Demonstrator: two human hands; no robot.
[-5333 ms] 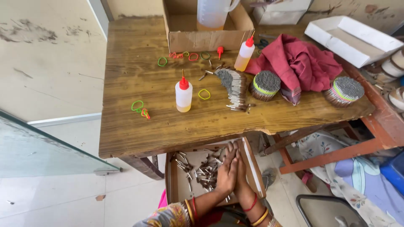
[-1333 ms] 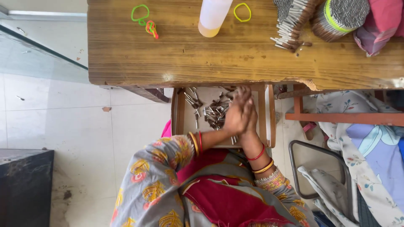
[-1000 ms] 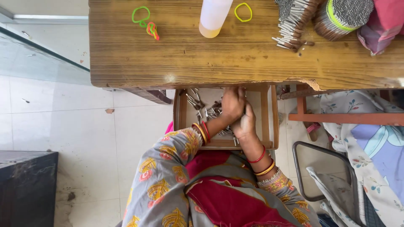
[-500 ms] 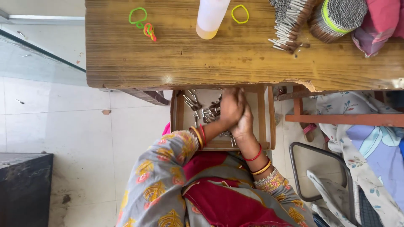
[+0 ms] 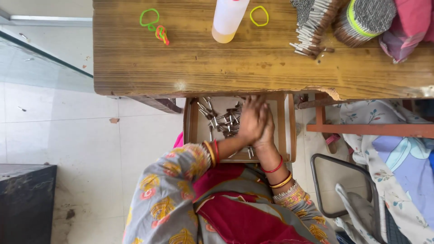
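Head camera looks straight down at my two hands, which sit together over a shallow wooden tray (image 5: 193, 131) just below the near edge of the desk (image 5: 190, 63). My left hand (image 5: 250, 121) lies on top with its fingers (image 5: 253, 103) close together and pointing toward the desk. My right hand (image 5: 267, 131) is pressed against it from the side, and I cannot tell if anything is pinched between them. Little metal pins (image 5: 221, 122) lie in a loose heap in the tray, right beside my left hand and partly under it. I have orange and red bangles (image 5: 211, 152) on my left wrist and a red and a gold bangle on my right wrist. On the desk, near its far edge, stands a white bottle (image 5: 228, 20) with yellow liquid in it. A yellow rubber band (image 5: 259, 16) lies just to its right, and a green rubber band (image 5: 148, 18) lies well to its left with a small orange one touching it. A pile of thin grey sticks (image 5: 312, 25) is at the far right of the desk, next to a round bundle of sticks (image 5: 366, 20) and a pink cloth (image 5: 413, 25).
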